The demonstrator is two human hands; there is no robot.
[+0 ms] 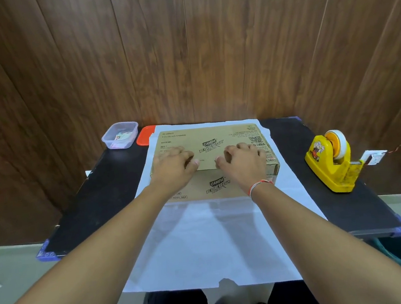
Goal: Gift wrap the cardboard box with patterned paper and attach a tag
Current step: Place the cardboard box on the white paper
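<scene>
The cardboard box (214, 160) lies on the paper (216, 244) toward the far edge of the surface (96, 202), with both hands (173, 165) (241, 162) on its top. A container (120, 135) sits at the far left corner, its lid (143, 135) just beside it; the tape dispenser (331, 162) stands at the right edge.

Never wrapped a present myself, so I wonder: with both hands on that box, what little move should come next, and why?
Probably let go and lift the paper's near edge up over the box. The left hand and right hand rest flat on top, the box sits at the sheet's far end, and a long stretch lies unfolded in front.
</scene>
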